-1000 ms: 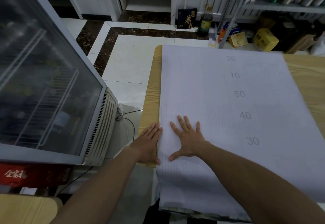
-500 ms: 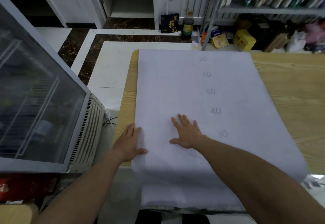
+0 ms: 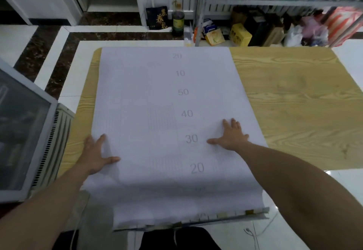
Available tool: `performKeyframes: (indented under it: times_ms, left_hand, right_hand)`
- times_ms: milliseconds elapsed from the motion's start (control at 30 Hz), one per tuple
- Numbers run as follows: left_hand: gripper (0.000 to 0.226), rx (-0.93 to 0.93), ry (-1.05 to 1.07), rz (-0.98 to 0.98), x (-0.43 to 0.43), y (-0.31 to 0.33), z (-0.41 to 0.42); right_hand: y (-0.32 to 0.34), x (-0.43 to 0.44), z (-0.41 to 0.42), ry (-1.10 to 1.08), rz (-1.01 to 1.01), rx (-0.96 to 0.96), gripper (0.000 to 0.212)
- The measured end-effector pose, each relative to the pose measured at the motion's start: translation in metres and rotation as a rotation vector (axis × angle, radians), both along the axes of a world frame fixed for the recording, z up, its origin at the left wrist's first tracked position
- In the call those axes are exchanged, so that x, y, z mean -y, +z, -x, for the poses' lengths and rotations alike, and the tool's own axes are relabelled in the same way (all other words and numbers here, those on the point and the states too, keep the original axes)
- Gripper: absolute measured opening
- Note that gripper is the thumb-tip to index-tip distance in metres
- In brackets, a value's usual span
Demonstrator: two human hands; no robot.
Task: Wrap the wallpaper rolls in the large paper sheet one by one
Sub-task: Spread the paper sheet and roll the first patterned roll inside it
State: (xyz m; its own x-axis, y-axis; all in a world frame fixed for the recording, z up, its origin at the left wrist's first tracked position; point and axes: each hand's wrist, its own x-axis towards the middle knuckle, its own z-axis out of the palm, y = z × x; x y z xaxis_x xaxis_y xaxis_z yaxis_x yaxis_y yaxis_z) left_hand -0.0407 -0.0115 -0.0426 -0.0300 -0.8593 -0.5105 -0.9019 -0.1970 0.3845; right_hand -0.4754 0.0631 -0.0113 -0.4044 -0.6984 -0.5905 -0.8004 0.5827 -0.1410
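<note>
The large paper sheet [image 3: 157, 112], white with faint grey numbers down its middle, lies spread over the left part of the wooden table [image 3: 294, 96], and its near end hangs off the table's front edge, hiding that edge. The left hand [image 3: 97, 156] rests flat with fingers spread at the sheet's left border, partly on the bare wood, and the right hand [image 3: 231, 135] lies flat and open near the right border, neither gripping anything. The glass-fronted cooler [image 3: 25, 132] at left is cut off by the frame, and the bottles on the metal shelf [image 3: 275, 0] behind the table are too blurred to read.
</note>
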Motion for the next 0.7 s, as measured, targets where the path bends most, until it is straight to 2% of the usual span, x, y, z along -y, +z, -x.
performKeyframes:
  times_ms: [167,300,433,600,700]
  left_hand:
    - [0.110,0.005,0.010,-0.007,0.001,-0.001,0.002]
    - [0.110,-0.041,0.037,-0.017,0.005,0.002,0.008]
    - [0.109,-0.053,0.052,-0.016,0.006,0.004,0.009]
    - [0.106,-0.036,-0.030,0.009,0.013,0.003,0.015]
    - [0.108,-0.063,0.043,0.056,0.016,0.002,0.016]
  right_hand:
    - [0.001,-0.006,0.027,-0.149,-0.031,-0.006,0.136]
    - [0.001,-0.010,0.037,-0.255,-0.035,-0.017,0.144]
    - [0.002,-0.013,0.041,-0.300,-0.023,-0.006,0.144]
    - [0.000,-0.015,0.047,-0.312,0.031,-0.063,0.138]
    - [-0.001,-0.016,0.054,-0.336,0.060,-0.070,0.137]
